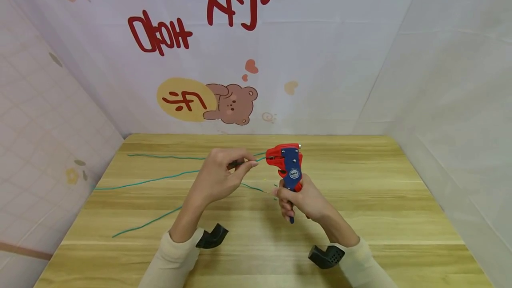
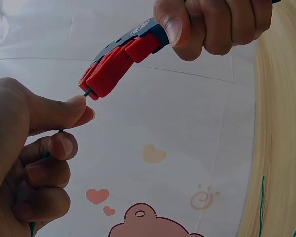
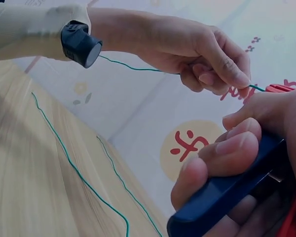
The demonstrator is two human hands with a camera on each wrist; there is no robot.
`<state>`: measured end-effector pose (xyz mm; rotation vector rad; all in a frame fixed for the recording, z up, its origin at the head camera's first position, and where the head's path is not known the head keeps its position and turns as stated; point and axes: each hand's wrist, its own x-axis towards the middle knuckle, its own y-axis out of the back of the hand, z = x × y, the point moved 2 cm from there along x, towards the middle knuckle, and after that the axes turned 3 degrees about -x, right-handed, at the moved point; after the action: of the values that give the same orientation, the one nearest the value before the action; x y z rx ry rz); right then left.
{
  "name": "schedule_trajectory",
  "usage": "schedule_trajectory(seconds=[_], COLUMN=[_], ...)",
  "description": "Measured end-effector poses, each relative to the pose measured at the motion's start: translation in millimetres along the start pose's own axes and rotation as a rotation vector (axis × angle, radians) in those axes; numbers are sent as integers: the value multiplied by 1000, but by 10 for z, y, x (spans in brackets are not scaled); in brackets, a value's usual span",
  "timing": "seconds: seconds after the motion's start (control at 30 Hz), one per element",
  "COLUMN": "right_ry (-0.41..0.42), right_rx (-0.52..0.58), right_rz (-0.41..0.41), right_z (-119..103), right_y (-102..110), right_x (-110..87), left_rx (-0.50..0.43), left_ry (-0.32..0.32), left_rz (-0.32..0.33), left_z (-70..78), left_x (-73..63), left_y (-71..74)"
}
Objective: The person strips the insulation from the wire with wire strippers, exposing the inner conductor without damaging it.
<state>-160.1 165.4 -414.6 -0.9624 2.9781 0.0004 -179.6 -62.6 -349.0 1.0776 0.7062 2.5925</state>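
Two pale sleeves (image 1: 170,259), each with one black wrist device (image 1: 327,257), came nearest. Past them, the two hands worked above the wooden surface (image 1: 380,230). The right hand (image 1: 307,200) had its grip wrapped around the handles of one wire stripper (image 1: 292,163), dark blue with a red nose; its single round white badge (image 1: 294,173) bore lettering too small to read. The left hand (image 1: 216,174) had its grip pinching one thin green wire (image 3: 138,69) between thumb and forefinger, just outside the nose, which the wire entered.

Three green wires could be counted: the held one, a nearer wire (image 1: 140,227) and a farther wire (image 1: 170,157), both lying on the surface. At least two tiny green scraps (image 1: 275,199) lay near the right hand.

Farthest stood a white cloth wall (image 1: 320,57) with one printed bear (image 1: 236,103) and one yellow disc (image 1: 188,84) whose sideways red character read 乐.
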Motion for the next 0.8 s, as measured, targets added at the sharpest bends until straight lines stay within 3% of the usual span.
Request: schedule_trajectory(seconds=[0.3,0.8], right_ry=[55,21], right_rx=[-29,-34], right_rz=[5,42], right_z=[-19,-73], right_y=[-2,-47], right_x=[-27,-46], left_rx=[-32,-57], left_ry=[-13,-8], left_rz=[3,14], left_z=[24,37], left_x=[19,-11], left_y=[45,86])
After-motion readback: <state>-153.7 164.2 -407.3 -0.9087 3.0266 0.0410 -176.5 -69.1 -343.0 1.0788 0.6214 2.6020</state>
